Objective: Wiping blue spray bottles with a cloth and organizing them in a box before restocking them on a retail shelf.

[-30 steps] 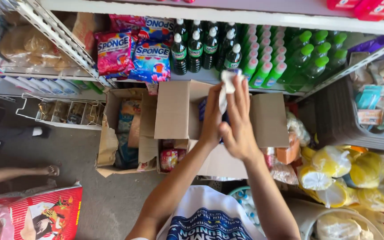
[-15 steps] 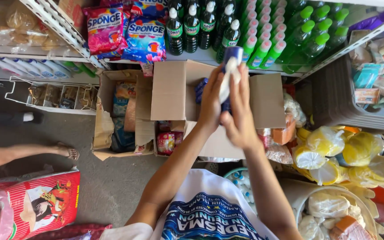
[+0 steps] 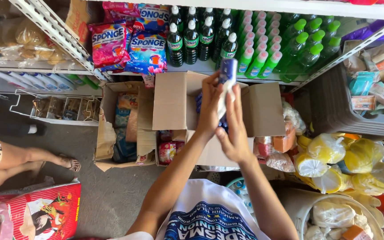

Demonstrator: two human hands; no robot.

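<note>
The left hand (image 3: 210,106) is closed around a small blue-and-white packet (image 3: 226,76), its fingers wrapped on the packet's left side. The right hand (image 3: 235,129) presses against the same packet from the right, fingers stretched upward along its white lower part, so both hands grip it together. The packet stands roughly upright, held above an open brown cardboard box (image 3: 174,106) whose flaps are folded outward; more blue items show inside the box, just behind the hands.

Beyond the packet's top, a white shelf (image 3: 285,82) carries a row of dark green bottles with white caps (image 3: 191,38) and, to their right, light green plastic bottles (image 3: 263,53). Left of these lie pink and blue detergent pouches (image 3: 127,44). A second open cardboard box (image 3: 118,124) sits on the floor at left. Yellow bagged goods (image 3: 334,155) are piled at right. A person's bare legs (image 3: 23,160) show at far left.
</note>
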